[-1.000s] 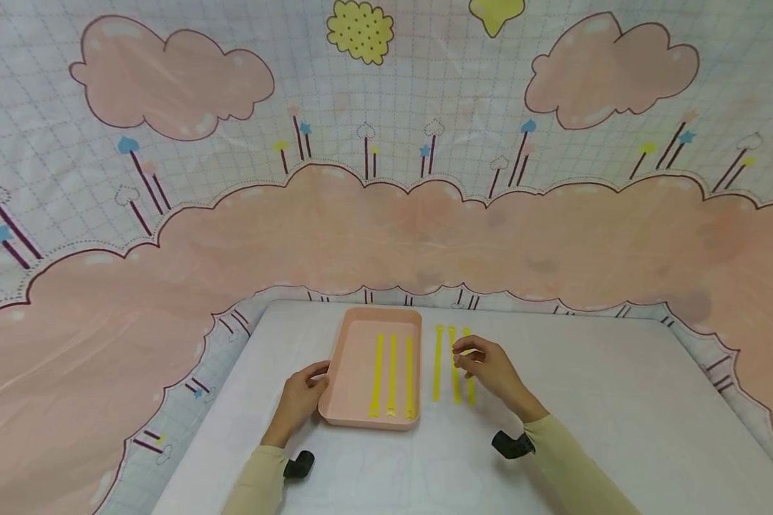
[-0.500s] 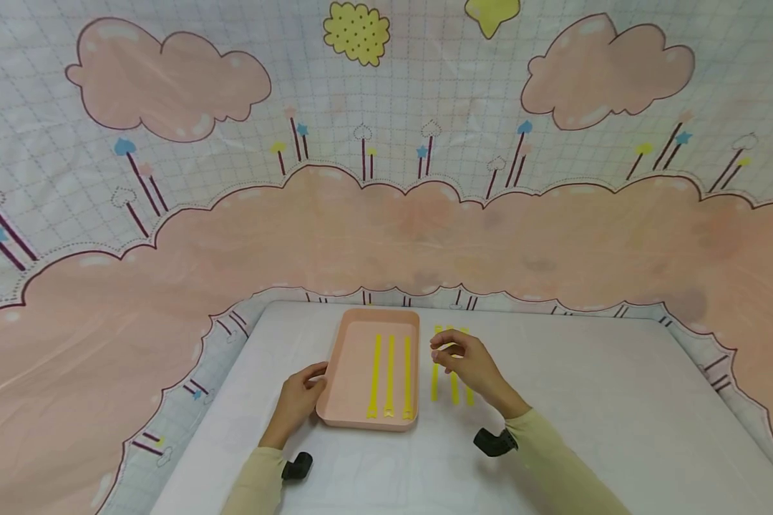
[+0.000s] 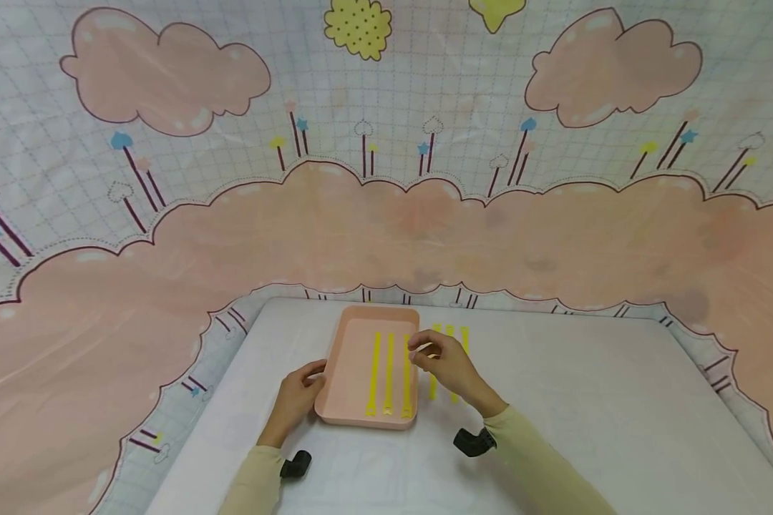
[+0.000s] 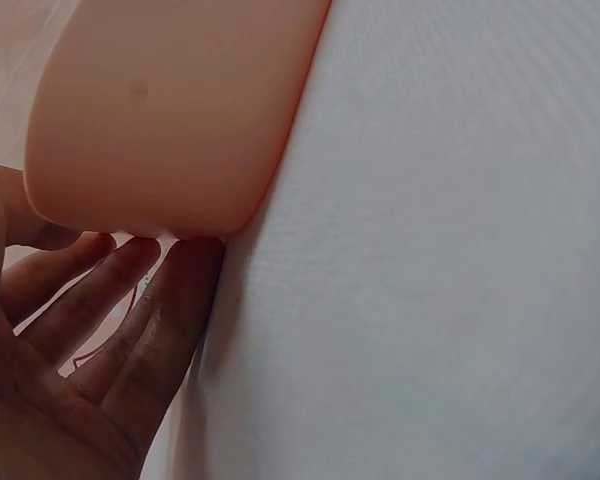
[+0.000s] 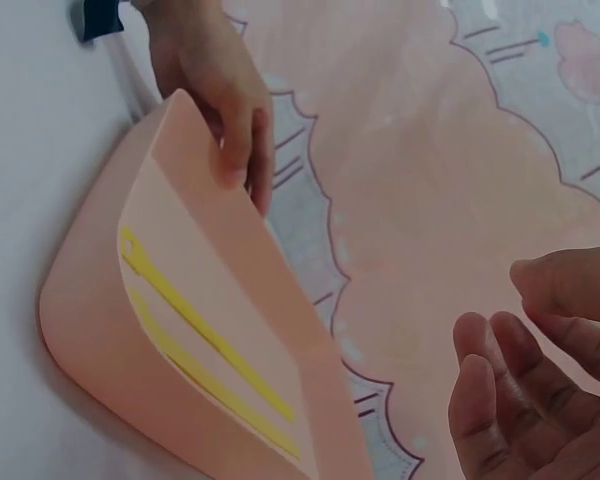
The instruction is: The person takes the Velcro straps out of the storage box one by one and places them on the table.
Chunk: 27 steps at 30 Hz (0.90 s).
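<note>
A pink rectangular tray [image 3: 348, 372] lies on the white table with three thin yellow strips [image 3: 389, 372] inside it, side by side, each notched at the near end. Several fingers of my left hand [image 3: 294, 400] touch the tray's left side; in the left wrist view they press fairly straight against its outer wall. Over the tray's right rim hovers my right hand [image 3: 447, 365], fingers loosely bent, thumb apart, nothing visible between them in the right wrist view. Beneath and beside it, three more yellow strips [image 3: 465, 336] lie on the table, partly hidden by the hand.
The white table [image 3: 586, 400] extends far to the right of the tray. Behind it hangs a cloth backdrop [image 3: 489, 243] printed with clouds and stars. A black wrist camera [image 3: 474, 442] sits under the right wrist, another black camera [image 3: 296, 465] at the left one.
My right hand has moved left, from above the loose strips on the table to the tray's right rim. The left hand stays at the tray's left side.
</note>
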Each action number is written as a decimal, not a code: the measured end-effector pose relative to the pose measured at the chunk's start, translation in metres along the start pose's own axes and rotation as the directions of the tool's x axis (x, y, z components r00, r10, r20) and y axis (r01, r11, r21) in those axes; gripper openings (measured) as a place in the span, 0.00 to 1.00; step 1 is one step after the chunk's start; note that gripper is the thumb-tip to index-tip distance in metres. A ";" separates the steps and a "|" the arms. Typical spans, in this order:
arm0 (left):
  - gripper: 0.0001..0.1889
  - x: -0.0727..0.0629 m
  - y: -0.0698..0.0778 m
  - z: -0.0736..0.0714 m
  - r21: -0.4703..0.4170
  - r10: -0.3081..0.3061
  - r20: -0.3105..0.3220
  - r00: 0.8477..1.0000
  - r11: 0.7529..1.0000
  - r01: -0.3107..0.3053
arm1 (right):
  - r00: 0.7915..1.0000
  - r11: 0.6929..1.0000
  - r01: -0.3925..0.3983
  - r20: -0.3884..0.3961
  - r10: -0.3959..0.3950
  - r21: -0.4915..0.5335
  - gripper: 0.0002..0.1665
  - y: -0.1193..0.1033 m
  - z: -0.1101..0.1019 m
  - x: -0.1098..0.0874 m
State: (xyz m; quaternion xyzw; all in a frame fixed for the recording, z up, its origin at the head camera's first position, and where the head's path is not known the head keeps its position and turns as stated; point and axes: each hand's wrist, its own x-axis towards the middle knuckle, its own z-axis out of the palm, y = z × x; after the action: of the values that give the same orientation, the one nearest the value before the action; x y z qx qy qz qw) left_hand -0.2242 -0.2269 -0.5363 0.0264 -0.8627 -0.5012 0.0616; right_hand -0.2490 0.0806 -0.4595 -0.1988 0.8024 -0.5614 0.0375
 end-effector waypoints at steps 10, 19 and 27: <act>0.19 -0.002 -0.001 0.001 -0.016 0.001 0.012 1.000 1.000 -0.001 | 0.999 0.998 0.013 0.052 -0.010 -0.059 0.09 -0.003 0.022 0.005; 0.19 -0.001 -0.002 0.000 0.002 0.024 0.007 1.000 1.000 -0.024 | 0.994 0.987 0.061 0.098 -0.046 -0.152 0.09 0.000 0.041 0.011; 0.19 -0.001 -0.003 0.000 -0.002 0.011 0.005 1.000 1.000 -0.011 | 0.975 0.924 0.190 0.175 -0.137 -0.331 0.07 0.005 0.049 0.016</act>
State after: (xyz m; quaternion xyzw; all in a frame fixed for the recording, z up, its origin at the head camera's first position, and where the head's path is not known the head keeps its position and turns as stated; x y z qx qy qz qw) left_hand -0.2237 -0.2286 -0.5391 0.0203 -0.8624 -0.5020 0.0624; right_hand -0.2510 0.0325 -0.4794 -0.3100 0.8641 -0.3963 0.0147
